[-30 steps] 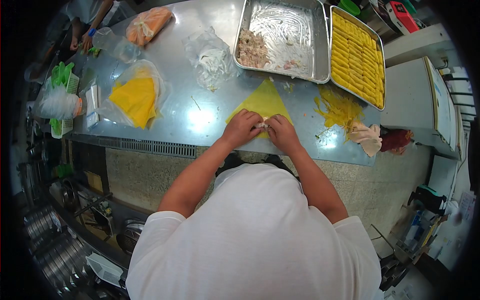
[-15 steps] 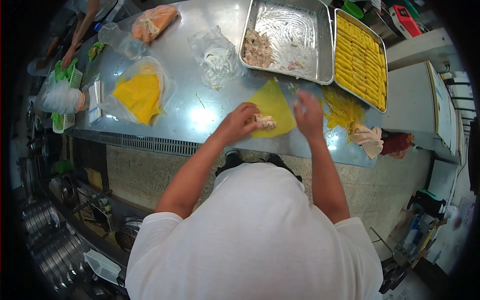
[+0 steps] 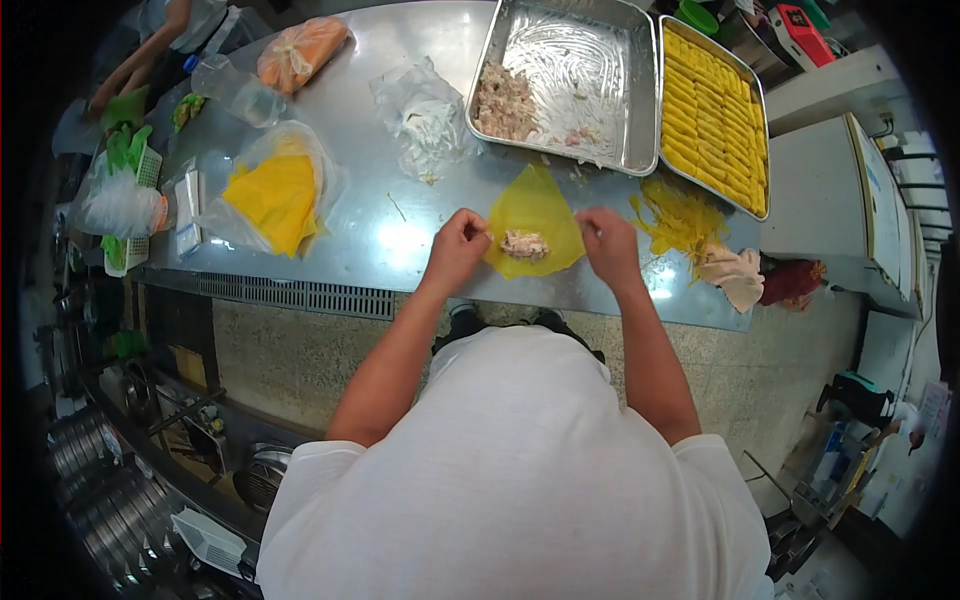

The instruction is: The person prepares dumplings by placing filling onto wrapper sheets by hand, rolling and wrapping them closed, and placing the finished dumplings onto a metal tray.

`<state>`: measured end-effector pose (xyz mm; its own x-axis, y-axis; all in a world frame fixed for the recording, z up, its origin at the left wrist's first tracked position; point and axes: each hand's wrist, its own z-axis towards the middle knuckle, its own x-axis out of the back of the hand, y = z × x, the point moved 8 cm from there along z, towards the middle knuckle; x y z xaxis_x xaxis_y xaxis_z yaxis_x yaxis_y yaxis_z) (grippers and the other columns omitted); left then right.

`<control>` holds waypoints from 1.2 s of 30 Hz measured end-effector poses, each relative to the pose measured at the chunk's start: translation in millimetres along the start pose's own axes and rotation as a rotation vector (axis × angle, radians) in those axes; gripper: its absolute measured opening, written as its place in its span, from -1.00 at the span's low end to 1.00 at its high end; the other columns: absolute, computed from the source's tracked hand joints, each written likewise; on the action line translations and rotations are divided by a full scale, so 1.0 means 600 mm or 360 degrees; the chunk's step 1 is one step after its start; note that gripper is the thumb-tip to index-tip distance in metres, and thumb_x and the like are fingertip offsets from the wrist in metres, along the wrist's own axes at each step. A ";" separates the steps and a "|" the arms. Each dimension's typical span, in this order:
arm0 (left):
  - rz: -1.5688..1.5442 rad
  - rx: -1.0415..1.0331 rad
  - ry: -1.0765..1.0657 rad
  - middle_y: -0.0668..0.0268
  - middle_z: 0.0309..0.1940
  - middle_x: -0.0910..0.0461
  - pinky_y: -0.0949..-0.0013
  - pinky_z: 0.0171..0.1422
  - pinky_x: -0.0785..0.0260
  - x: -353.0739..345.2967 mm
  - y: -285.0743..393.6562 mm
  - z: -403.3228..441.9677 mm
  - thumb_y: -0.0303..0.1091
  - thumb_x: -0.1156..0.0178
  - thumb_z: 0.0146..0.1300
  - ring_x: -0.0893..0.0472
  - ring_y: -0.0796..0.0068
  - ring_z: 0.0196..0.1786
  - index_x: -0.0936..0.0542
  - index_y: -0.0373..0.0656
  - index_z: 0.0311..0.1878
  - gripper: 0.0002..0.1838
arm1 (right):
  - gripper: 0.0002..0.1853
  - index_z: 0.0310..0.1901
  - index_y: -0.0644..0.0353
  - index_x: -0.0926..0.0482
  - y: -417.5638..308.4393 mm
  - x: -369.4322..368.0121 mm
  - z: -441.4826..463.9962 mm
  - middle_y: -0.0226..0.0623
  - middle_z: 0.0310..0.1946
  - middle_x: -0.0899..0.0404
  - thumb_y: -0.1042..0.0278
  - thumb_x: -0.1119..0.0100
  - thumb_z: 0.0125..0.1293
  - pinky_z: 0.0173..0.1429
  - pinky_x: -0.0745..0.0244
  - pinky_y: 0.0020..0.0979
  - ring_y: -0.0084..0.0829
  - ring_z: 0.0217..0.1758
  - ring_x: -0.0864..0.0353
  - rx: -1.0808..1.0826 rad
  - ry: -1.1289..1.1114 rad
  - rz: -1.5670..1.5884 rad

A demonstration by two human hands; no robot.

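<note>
A thin yellow wrapper sheet [image 3: 531, 193] lies on the steel table, with a short log of pinkish meat filling [image 3: 524, 245] on its lower middle. My left hand [image 3: 460, 245] pinches the sheet's left edge between thumb and fingers. On the other side, my right hand [image 3: 607, 243] is closed on the right edge of the same sheet. Behind the sheet stands a deep metal tray [image 3: 645, 90] with meat mixture [image 3: 506, 103] heaped in its left part. Rows of yellow rolls [image 3: 710, 115] fill a second tray to its right.
At the left are stacked yellow sheets [image 3: 270, 195] in plastic, a clear bottle [image 3: 235, 90], a basket [image 3: 148, 168] and an orange bag [image 3: 302, 53]. A crumpled bag [image 3: 425, 125] lies mid-table. Yellow scraps [image 3: 683, 215] and a cloth [image 3: 733, 275] are right. A co-worker's arm [image 3: 150, 48] reaches in, upper left.
Both hands have moved from pressing the filling together to opposite edges of the sheet, uncovering the filling. At the upper left, the co-worker's arm has moved and now holds something green.
</note>
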<state>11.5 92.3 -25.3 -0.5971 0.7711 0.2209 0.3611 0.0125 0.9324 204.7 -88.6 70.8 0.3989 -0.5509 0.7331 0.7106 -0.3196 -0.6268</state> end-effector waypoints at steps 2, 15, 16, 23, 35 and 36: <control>-0.0437 -0.0153 -0.0119 0.34 -0.16 -0.61 0.40 -0.06 -0.50 -0.032 0.022 0.000 -0.51 -0.27 0.29 -0.57 0.59 -0.13 -0.55 -0.24 -0.01 -0.78 | -0.81 -0.16 0.26 -0.71 0.004 -0.030 -0.029 -0.09 -0.27 -0.70 0.64 -0.20 0.22 -0.07 -0.61 -0.25 -0.13 -0.21 -0.74 -0.0270 -0.0114 0.0343; 0.0703 -0.0768 -0.0477 0.28 -0.10 -0.74 0.28 0.04 -0.60 -0.077 0.081 -0.001 -0.36 -0.35 0.30 -0.73 0.31 -0.06 -0.69 -0.14 -0.01 -0.78 | -0.89 -0.24 0.24 -0.62 -0.010 -0.112 -0.063 -0.14 -0.32 -0.60 0.61 -0.23 0.20 -0.11 -0.56 -0.18 -0.06 -0.23 -0.64 -0.0177 -0.0212 0.0388; 0.0700 -0.0768 -0.0478 0.28 -0.10 -0.74 0.28 0.04 -0.60 -0.079 0.078 0.000 -0.36 -0.35 0.30 -0.73 0.31 -0.06 -0.69 -0.14 -0.01 -0.78 | -0.87 -0.21 0.23 -0.61 -0.010 -0.117 -0.064 -0.13 -0.28 -0.58 0.59 -0.25 0.19 -0.08 -0.56 -0.16 -0.04 -0.19 -0.63 -0.0201 -0.0253 0.0357; 0.1026 -0.1118 -0.0446 0.34 0.01 -0.73 0.26 0.00 -0.63 -0.101 0.104 -0.012 -0.13 -0.42 0.27 -0.74 0.27 -0.02 -0.74 -0.01 0.04 -0.68 | -0.75 -0.10 0.23 -0.56 0.002 -0.062 -0.070 -0.03 -0.05 -0.52 0.52 -0.31 0.17 0.11 -0.53 -0.03 0.08 0.01 -0.56 -0.0132 -0.0100 0.0146; 0.0166 -0.0186 -0.0569 0.35 -0.15 -0.67 0.48 -0.27 -0.51 -0.071 0.056 0.142 -0.23 -0.32 0.43 -0.61 0.62 -0.32 -0.65 -0.13 0.19 -0.65 | -0.91 -0.28 0.28 -0.53 0.066 -0.064 -0.083 -0.24 -0.41 -0.58 0.51 -0.26 0.29 -0.16 -0.56 -0.30 -0.28 -0.34 -0.63 -0.0850 0.0071 0.0305; -0.0029 0.0060 -0.0536 0.39 -0.18 -0.64 0.53 -0.31 -0.48 -0.066 0.047 0.149 -0.25 -0.30 0.45 -0.56 0.68 -0.36 -0.63 -0.13 0.22 -0.65 | -0.91 -0.28 0.28 -0.53 0.072 -0.069 -0.087 -0.24 -0.41 -0.58 0.51 -0.26 0.29 -0.16 -0.56 -0.30 -0.28 -0.34 -0.63 -0.0855 0.0076 0.0301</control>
<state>109.3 118.8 -33.5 -0.3356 0.9375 0.0917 0.3827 0.0467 0.9227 188.6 -120.2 -0.2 0.4547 -0.6670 0.5901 0.2299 -0.5523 -0.8014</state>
